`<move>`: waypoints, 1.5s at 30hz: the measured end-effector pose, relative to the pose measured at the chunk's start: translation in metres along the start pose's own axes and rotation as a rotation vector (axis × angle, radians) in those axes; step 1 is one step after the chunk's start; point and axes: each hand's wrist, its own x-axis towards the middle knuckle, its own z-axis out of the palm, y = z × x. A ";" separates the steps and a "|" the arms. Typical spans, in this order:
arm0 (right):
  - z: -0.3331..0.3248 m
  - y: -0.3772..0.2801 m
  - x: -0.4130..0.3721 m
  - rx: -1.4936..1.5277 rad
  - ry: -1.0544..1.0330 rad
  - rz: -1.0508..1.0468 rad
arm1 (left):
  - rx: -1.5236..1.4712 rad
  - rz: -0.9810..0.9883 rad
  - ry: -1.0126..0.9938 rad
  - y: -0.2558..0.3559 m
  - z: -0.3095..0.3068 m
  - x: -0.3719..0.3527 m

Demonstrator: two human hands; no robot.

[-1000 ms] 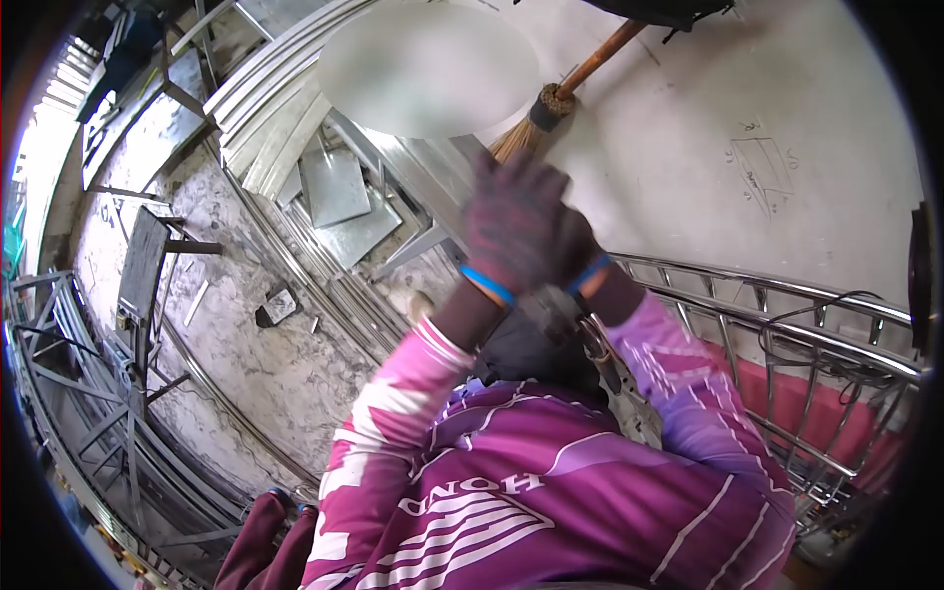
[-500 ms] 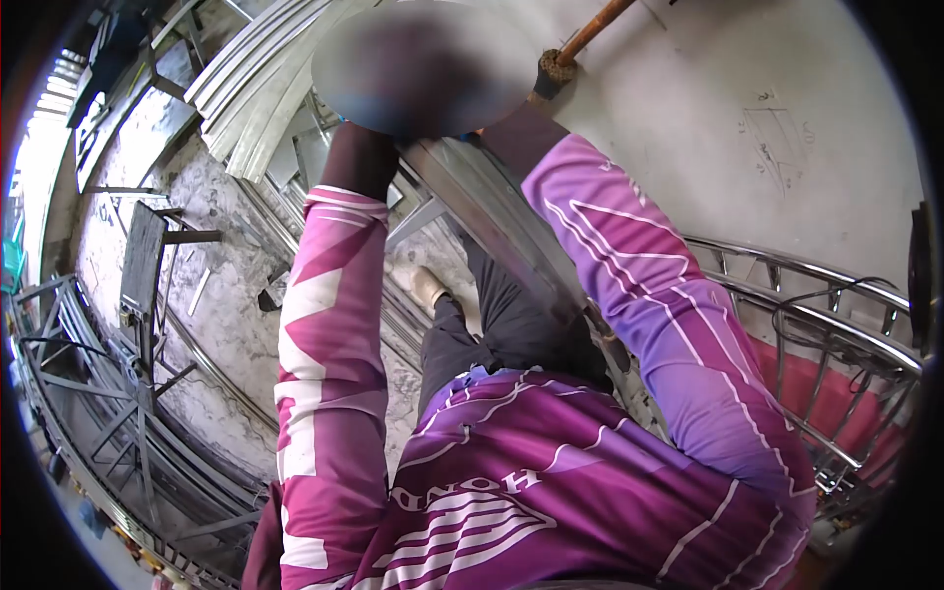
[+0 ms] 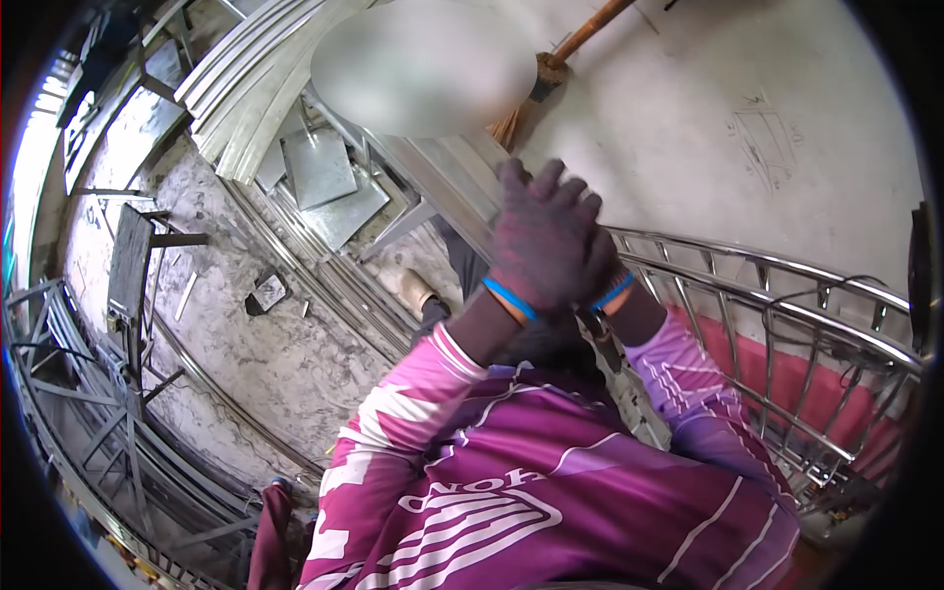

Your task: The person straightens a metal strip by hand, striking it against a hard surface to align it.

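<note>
My left hand [image 3: 543, 241], in a dark work glove with a blue cuff edge, is raised in front of my chest with its back towards me. Its fingers point up and are slightly apart. Partly behind it is my right hand [image 3: 603, 264], gloved the same way; the two palms overlap and touch. Most of the right fingers are hidden. No tool or part shows in either hand. Beyond the hands, a long grey metal profile [image 3: 447, 182] slants away to the upper left.
Flat metal sheets [image 3: 320, 167] and long pale strips [image 3: 261, 84] lie ahead on the left. A broom [image 3: 590, 34] rests at the top. A chrome rail frame [image 3: 757, 280] stands on the right, and metal bars [image 3: 84, 393] are stacked on the left. A blurred oval covers the top middle.
Both hands have come back from the blurred area at the top towards my chest and met. My elbows are now more bent, and the metal sheets are uncovered.
</note>
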 end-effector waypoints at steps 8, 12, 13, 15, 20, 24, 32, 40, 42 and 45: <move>-0.007 -0.029 0.254 -0.284 -0.056 0.065 | 0.270 0.075 0.113 -0.186 -0.083 0.099; -0.013 -0.037 0.237 -0.271 -0.082 0.079 | 0.372 0.158 0.094 -0.173 -0.079 0.089; -0.008 -0.026 0.213 -0.328 -0.125 0.035 | 0.309 0.074 0.073 -0.152 -0.069 0.081; -0.002 -0.003 0.141 -0.253 0.292 -0.356 | 0.182 0.033 0.103 -0.091 -0.046 0.053; 0.002 -0.012 -0.018 0.130 0.106 0.035 | 0.071 0.010 -0.114 0.017 -0.009 -0.008; -0.003 0.001 0.001 0.000 -0.020 0.003 | 0.022 0.045 0.057 -0.009 0.002 -0.006; -0.014 -0.044 0.247 -0.293 0.000 -0.068 | 0.356 0.277 0.103 -0.185 -0.096 0.088; -0.030 -0.037 0.104 -0.158 -0.005 -0.051 | 0.226 0.093 0.097 -0.074 -0.029 0.028; 0.003 -0.001 0.024 0.034 0.078 -0.057 | 0.134 0.073 0.087 -0.023 -0.005 0.001; 0.002 -0.009 -0.030 -0.160 0.020 0.046 | 0.042 0.040 -0.022 0.019 0.002 -0.013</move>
